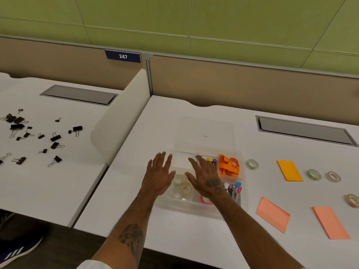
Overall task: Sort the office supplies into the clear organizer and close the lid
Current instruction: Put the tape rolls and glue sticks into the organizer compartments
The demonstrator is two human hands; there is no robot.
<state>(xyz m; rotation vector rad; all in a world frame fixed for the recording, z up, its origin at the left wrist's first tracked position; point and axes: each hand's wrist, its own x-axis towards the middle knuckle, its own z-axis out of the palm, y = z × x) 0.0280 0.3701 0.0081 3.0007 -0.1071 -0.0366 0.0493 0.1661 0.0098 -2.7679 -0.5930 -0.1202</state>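
Note:
The clear organizer (245, 193) sits on the white desk (174, 233), its clear lid (207, 127) folded open behind it. Inside lie clear tape rolls (181, 188), orange bands (228, 166) and coloured clips (233, 188). My left hand (158, 176) hovers flat over the organizer's left edge, fingers spread. My right hand (206, 178) is flat over its middle, fingers straight, hiding part of the compartments. Neither hand holds anything. Tape rolls (252, 164) (313, 174) (333, 176) lie on the desk to the right, with an orange sticky pad (289, 170) and pink pads (273, 214) (331, 222).
Another tape roll (352, 199) lies at the far right edge. Several black binder clips (55, 137) are scattered on the neighbouring desk to the left, beyond a white divider (120, 121). A grey cable hatch (305, 131) is set into the desk behind. A shoe (17, 251) shows at the bottom left.

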